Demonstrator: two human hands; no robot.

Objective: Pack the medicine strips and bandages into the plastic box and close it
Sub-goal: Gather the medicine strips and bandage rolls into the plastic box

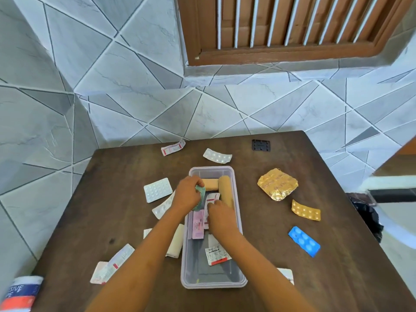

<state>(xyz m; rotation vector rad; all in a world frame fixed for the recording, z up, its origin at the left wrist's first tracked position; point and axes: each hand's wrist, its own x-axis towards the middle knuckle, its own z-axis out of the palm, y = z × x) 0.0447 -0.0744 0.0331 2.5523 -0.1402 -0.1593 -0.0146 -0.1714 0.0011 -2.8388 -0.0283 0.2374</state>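
Observation:
A clear plastic box (239,224) lies lengthwise at the middle of the brown table. Inside it are two tan bandage rolls (225,191) at the far end, a pink strip (198,226) and a white strip with red print (217,256). My left hand (188,194) is over the box's left rim, shut on a green medicine strip (201,194). My right hand (221,218) is inside the box, fingers pressed on a white and red strip (212,197). A white bandage roll (176,243) lies just left of the box.
Loose strips lie around the box: white ones (157,189) on the left, a gold pack (278,183), an orange strip (306,210) and a blue strip (304,241) on the right, two more (217,155) at the far side. An adhesive tape box (21,293) sits at the near left corner.

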